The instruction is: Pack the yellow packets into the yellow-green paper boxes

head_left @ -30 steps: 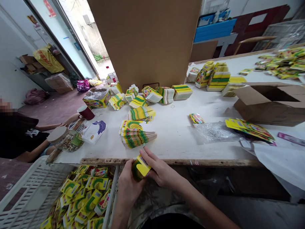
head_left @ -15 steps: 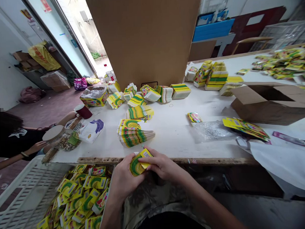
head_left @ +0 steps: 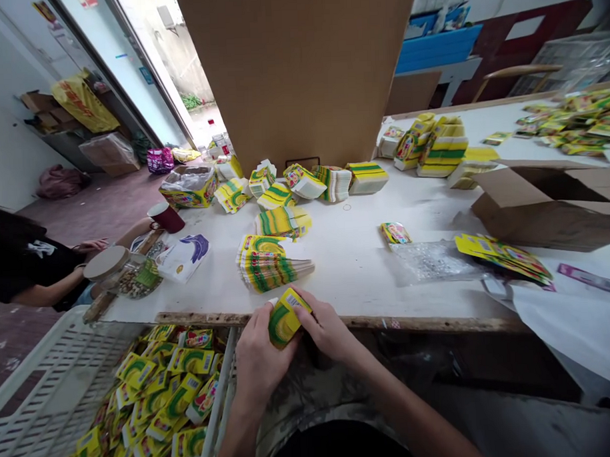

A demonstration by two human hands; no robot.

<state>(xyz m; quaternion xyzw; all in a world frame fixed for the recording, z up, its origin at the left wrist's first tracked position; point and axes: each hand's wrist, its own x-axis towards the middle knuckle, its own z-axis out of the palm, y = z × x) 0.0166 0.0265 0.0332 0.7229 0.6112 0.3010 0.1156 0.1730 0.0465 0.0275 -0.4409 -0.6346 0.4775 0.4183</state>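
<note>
Both hands hold a small yellow-and-green printed carton (head_left: 287, 314) just in front of the table edge. My left hand (head_left: 262, 353) wraps round its left and lower side. On the upper right, my right hand (head_left: 327, 326) grips it with the thumb lying across the printed face. Just beyond, a fanned stack of flat cartons (head_left: 266, 266) rests on the white table (head_left: 357, 280), with another flattened stack (head_left: 283, 221) behind it. Below left, a white plastic crate (head_left: 45, 384) holds many filled-looking cartons (head_left: 174, 406).
Bundles of cartons (head_left: 303, 182) line the table's back against a tall cardboard sheet (head_left: 299, 75). To the right are an open cardboard box (head_left: 549, 213) and a clear plastic bag (head_left: 431, 261). At left stand a lidded jar (head_left: 131, 278) and a maroon cup (head_left: 167, 218); a person (head_left: 41, 264) sits beyond.
The right fingers have shifted over the carton, so its front now shows as one flat face with the thumb on it. The seated person's hand has moved away from the jar.
</note>
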